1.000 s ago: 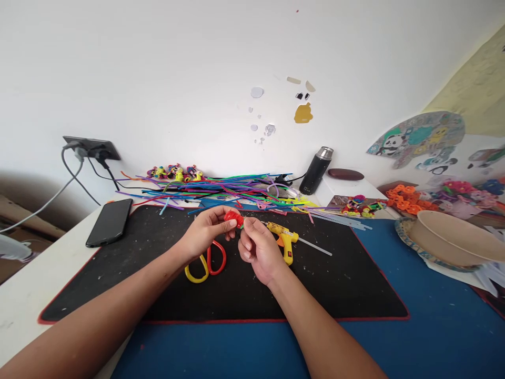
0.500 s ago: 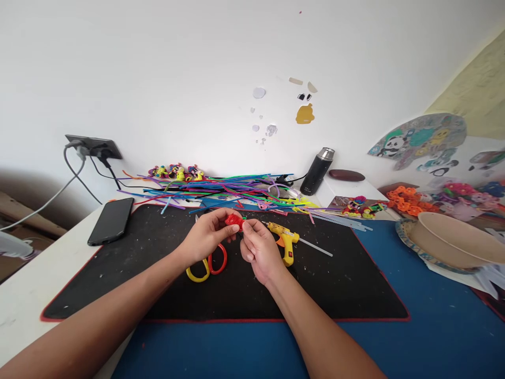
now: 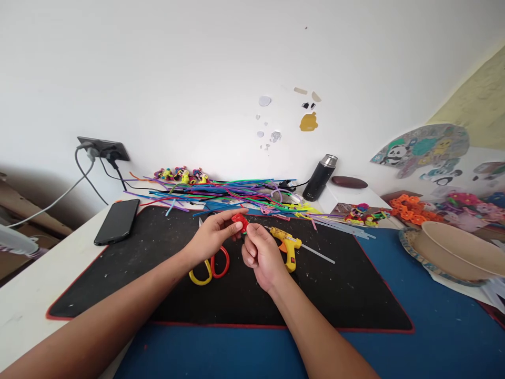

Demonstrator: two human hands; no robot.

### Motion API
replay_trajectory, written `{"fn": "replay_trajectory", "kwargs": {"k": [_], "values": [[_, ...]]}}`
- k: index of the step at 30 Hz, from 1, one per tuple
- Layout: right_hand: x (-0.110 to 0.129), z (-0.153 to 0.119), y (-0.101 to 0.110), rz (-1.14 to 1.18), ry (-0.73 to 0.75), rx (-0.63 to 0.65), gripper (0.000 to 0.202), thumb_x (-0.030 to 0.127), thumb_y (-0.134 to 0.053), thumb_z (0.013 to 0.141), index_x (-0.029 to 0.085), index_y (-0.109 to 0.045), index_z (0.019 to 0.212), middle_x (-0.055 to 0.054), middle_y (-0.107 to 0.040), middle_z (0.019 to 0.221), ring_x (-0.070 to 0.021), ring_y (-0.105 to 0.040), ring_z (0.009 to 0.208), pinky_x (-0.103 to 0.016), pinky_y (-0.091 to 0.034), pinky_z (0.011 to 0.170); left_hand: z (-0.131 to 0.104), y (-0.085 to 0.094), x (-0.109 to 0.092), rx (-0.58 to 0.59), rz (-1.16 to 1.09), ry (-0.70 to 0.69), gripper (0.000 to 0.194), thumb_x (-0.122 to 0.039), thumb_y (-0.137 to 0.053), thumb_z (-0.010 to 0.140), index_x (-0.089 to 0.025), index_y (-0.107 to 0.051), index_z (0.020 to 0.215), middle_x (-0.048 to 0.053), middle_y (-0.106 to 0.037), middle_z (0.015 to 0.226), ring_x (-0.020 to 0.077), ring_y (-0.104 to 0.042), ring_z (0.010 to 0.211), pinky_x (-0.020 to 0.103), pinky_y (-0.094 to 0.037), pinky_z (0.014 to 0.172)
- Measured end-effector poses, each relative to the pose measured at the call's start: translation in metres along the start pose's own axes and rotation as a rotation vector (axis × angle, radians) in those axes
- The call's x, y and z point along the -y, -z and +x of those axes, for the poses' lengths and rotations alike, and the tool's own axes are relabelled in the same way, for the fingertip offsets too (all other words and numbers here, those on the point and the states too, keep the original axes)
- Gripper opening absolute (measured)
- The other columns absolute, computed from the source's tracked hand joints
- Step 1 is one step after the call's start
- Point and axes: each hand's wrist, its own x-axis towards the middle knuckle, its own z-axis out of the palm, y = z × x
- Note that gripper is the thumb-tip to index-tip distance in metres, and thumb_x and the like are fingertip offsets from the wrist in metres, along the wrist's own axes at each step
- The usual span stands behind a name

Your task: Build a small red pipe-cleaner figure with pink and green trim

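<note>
Between my two hands, above the middle of the black mat (image 3: 339, 295), is a small red fuzzy craft piece (image 3: 239, 221) with a bit of green at its lower edge. My left hand (image 3: 211, 234) pinches it from the left with thumb and fingers. The fingers of my right hand (image 3: 263, 255) are closed at its lower right side, partly hiding it. Scissors (image 3: 228, 263) with one yellow and one red handle lie partly under my left hand. Just right of my right hand rests a yellow glue gun (image 3: 290, 245) with a glue stick in its back.
Pipe cleaners (image 3: 236, 190) in many colours are heaped along the wall. A phone (image 3: 117, 222) lies at left. A black flask (image 3: 320, 178) leans at the back, near small colourful figures (image 3: 360, 214). Far right are orange craft pieces (image 3: 412, 209) and a beige bowl (image 3: 461, 247).
The red piece has been tilted more upright between my fingers, showing its green edge lower down. My right hand has slid slightly lower on it. The whole view has shifted a little.
</note>
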Motion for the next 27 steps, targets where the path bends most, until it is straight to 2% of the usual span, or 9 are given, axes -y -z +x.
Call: {"fn": "replay_trajectory", "kwargs": {"k": [4, 8, 12, 17, 21, 27], "values": [[-0.0005, 0.0002, 0.0007, -0.016, -0.001, -0.017, 0.042, 0.051, -0.085, 0.079, 0.021, -0.059, 0.091, 0.013, -0.041, 0.048, -0.0058, -0.032, 0.038, -0.020, -0.015, 0.039, 0.0012, -0.0004, 0.0009, -0.008, -0.076, -0.006, 0.049, -0.043, -0.081, 0.085, -0.016, -0.067, 0.123, 0.002, -0.068, 0.089, 0.0156, -0.061, 0.076, 0.028, -0.052, 0.068], [-0.0012, 0.0014, 0.0018, -0.042, 0.020, -0.058, 0.043, 0.050, -0.087, 0.077, 0.021, -0.059, 0.093, 0.013, -0.040, 0.048, -0.0060, -0.033, 0.038, -0.020, -0.015, 0.039, 0.0019, -0.0040, 0.0031, -0.058, -0.155, -0.001, 0.043, -0.041, -0.084, 0.083, -0.017, -0.063, 0.112, 0.002, -0.069, 0.088, 0.0158, -0.065, 0.073, 0.028, -0.052, 0.065], [-0.0002, 0.0024, 0.0027, -0.069, 0.051, -0.091, 0.043, 0.050, -0.087, 0.076, 0.020, -0.060, 0.092, 0.013, -0.040, 0.048, -0.0057, -0.032, 0.037, -0.020, -0.016, 0.038, 0.0009, -0.0069, 0.0013, -0.058, -0.133, -0.002, 0.040, -0.043, -0.082, 0.084, -0.016, -0.065, 0.107, 0.004, -0.070, 0.090, 0.0172, -0.066, 0.076, 0.030, -0.054, 0.068], [0.0011, 0.0033, 0.0041, -0.066, 0.057, -0.106, 0.043, 0.050, -0.088, 0.075, 0.020, -0.061, 0.092, 0.013, -0.039, 0.047, -0.0059, -0.033, 0.037, -0.020, -0.015, 0.038, -0.0008, -0.0053, 0.0008, -0.008, -0.010, -0.043, 0.051, -0.040, -0.082, 0.083, -0.018, -0.064, 0.126, 0.008, -0.071, 0.104, 0.0214, -0.068, 0.090, 0.033, -0.056, 0.076], [0.0012, 0.0039, 0.0048, -0.063, 0.051, -0.114, 0.046, 0.052, -0.089, 0.073, 0.020, -0.061, 0.091, 0.013, -0.039, 0.047, -0.0055, -0.033, 0.037, -0.020, -0.016, 0.038, -0.0036, -0.0052, 0.0031, 0.005, 0.215, -0.131, 0.060, -0.029, -0.078, 0.085, -0.024, -0.057, 0.141, 0.006, -0.072, 0.108, 0.0218, -0.068, 0.092, 0.036, -0.056, 0.084], [0.0007, 0.0030, 0.0038, -0.075, 0.035, -0.098, 0.045, 0.051, -0.089, 0.073, 0.019, -0.062, 0.091, 0.013, -0.040, 0.047, -0.0053, -0.033, 0.037, -0.020, -0.016, 0.039, -0.0062, -0.0054, 0.0052, -0.077, 0.439, -0.189, 0.050, -0.024, -0.073, 0.088, -0.024, -0.059, 0.136, 0.005, -0.074, 0.103, 0.0230, -0.069, 0.092, 0.035, -0.055, 0.083]]}}
